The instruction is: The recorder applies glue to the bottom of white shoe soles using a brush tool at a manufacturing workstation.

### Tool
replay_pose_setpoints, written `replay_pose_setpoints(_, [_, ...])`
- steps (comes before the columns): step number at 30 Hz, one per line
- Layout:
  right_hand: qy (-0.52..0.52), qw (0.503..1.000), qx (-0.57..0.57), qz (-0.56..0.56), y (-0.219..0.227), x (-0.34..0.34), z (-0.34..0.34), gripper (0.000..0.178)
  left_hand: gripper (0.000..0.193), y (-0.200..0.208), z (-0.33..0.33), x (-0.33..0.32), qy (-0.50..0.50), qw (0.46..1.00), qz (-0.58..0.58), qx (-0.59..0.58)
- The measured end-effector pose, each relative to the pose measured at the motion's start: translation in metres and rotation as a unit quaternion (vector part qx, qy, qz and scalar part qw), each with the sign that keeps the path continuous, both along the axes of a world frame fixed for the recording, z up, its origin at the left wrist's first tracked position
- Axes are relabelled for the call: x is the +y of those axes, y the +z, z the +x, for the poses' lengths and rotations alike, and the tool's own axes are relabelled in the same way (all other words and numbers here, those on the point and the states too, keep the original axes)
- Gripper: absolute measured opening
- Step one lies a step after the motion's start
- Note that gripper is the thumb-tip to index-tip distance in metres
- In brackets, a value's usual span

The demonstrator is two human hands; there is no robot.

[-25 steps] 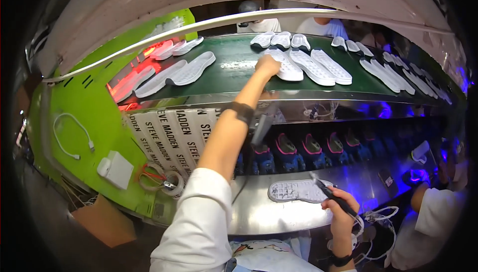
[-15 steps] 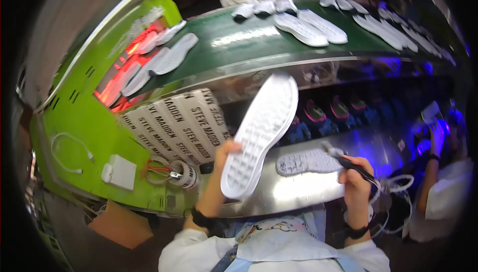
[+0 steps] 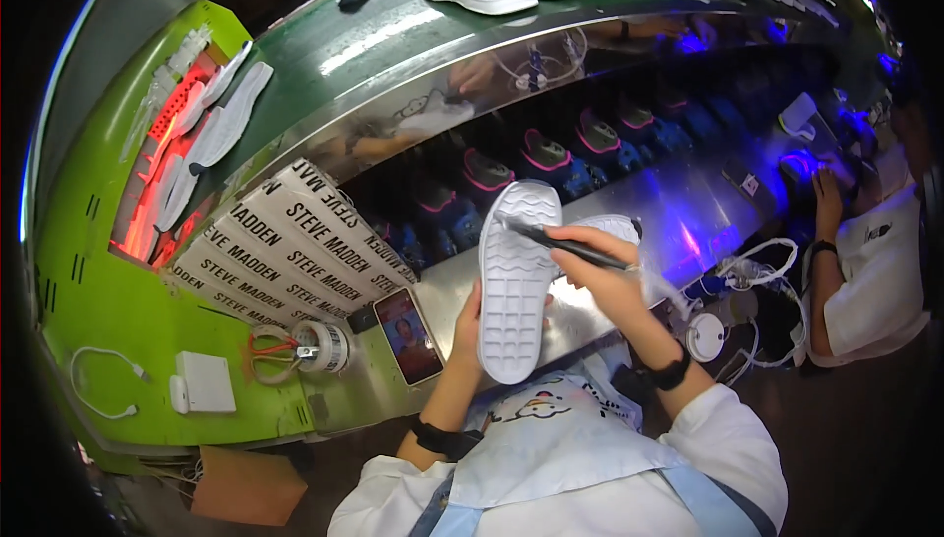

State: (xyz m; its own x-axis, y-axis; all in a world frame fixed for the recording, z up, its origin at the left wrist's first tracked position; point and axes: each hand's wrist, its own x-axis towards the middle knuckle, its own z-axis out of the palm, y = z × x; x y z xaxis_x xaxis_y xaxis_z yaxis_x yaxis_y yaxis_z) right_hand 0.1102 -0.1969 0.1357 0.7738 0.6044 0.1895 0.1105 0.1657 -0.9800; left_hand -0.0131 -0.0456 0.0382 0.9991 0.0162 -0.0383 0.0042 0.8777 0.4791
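My left hand grips a white shoe sole along its sides, holding it upright with the patterned face towards me. The face has wavy ridges at the upper end and square blocks lower down. Between the fingers of my right hand is a slim dark-handled brush. Its tip rests on the wavy upper part of the sole. Another sole lies on the metal bench behind my right hand, mostly covered by it.
On the green conveyor belt lie several soles. A printed white box, a phone, a tape roll and orange-handled scissors are to the left. Dark shoes line the shelf beneath. A co-worker's arm is at right.
My right hand has brought the brush up from the bench sole to the held sole. The held sole has turned more upright and come nearer me. The view has shifted, showing the phone.
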Motion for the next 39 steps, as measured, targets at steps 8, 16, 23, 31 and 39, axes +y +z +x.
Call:
replay_pose_setpoints(8, [0.163, 0.983, -0.085, -0.032, -0.02, 0.006, -0.04, 0.023, 0.066, -0.06, -0.02, 0.001, 0.182, 0.958, -0.207, 0.081])
replay_pose_setpoints(16, [0.337, 0.929, -0.154, -0.006, -0.02, 0.012, -0.028, 0.024, 0.079, -0.009, 0.012, 0.032, -0.014, 0.969, -0.206, -0.135])
replay_pose_setpoints(23, [0.4, 0.884, -0.233, -0.062, -0.002, 0.004, -0.008, 0.022, 0.045, 0.049, 0.051, 0.043, -0.157, 0.98, 0.065, 0.103])
replay_pose_setpoints(31, [0.413, 0.802, -0.413, -0.125, 0.011, -0.021, 0.011, 0.024, 0.035, 0.053, 0.078, 0.052, -0.433, 0.73, 0.501, 0.171])
replay_pose_setpoints(39, [0.294, 0.948, -0.091, -0.079, -0.008, -0.007, 0.012, 0.025, 0.09, 0.01, 0.028, 0.002, 0.086, 0.987, -0.009, -0.136])
